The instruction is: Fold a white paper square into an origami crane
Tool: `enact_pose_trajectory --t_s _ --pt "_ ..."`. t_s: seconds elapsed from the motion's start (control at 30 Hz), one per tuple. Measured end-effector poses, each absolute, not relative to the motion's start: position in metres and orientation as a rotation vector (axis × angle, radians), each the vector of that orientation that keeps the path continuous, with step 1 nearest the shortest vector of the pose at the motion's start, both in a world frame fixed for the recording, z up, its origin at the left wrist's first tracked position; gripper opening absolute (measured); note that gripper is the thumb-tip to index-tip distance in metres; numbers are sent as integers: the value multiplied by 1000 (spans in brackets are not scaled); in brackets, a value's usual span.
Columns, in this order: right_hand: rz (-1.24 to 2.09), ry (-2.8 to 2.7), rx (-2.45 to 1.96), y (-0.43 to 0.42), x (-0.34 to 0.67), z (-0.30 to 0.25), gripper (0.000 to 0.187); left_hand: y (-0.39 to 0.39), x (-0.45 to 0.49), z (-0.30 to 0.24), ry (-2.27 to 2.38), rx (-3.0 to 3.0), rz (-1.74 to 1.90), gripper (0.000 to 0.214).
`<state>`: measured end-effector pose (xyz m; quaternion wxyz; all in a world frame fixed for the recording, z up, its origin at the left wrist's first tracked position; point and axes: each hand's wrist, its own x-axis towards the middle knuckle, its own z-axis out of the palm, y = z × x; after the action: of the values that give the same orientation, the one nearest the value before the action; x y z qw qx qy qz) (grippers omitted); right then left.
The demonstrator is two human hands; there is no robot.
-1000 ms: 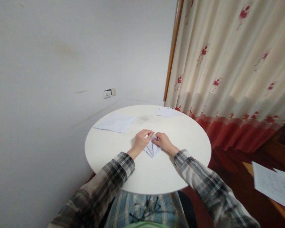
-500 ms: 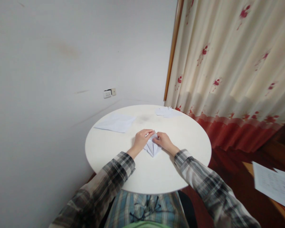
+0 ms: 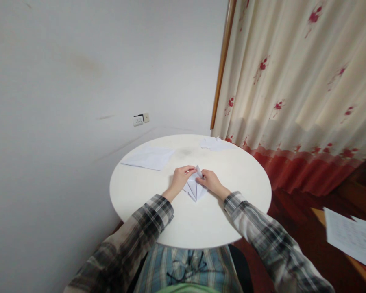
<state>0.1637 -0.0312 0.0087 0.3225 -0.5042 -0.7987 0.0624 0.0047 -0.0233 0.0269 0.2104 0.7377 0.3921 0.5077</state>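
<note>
While 2 bare hands are set near the middle of the round white table, the folded white paper lies between them on the tabletop, its near point directed at the person. The left hand is at the paper's upper left, thumb and fingers drawn together in a pinch on the paper beside its raised far tip; exact fingertip contact is too small to verify. The right hand is at the upper right, fingers curled and gripping that edge, thumb laid over the top face. Creases converge on the near point, which extends clear of both hands. 1 white sheet lies farther left, well apart from the hands. Irregular paper pieces lie near the table's far edge, toward the curtain.
</note>
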Motion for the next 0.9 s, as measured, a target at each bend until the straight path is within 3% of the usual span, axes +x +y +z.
enact_pose_trajectory --t_s 0.9 --pt "160 -2046 -1312 -31 164 9 10 -14 3 19 1080 1975 1251 14"
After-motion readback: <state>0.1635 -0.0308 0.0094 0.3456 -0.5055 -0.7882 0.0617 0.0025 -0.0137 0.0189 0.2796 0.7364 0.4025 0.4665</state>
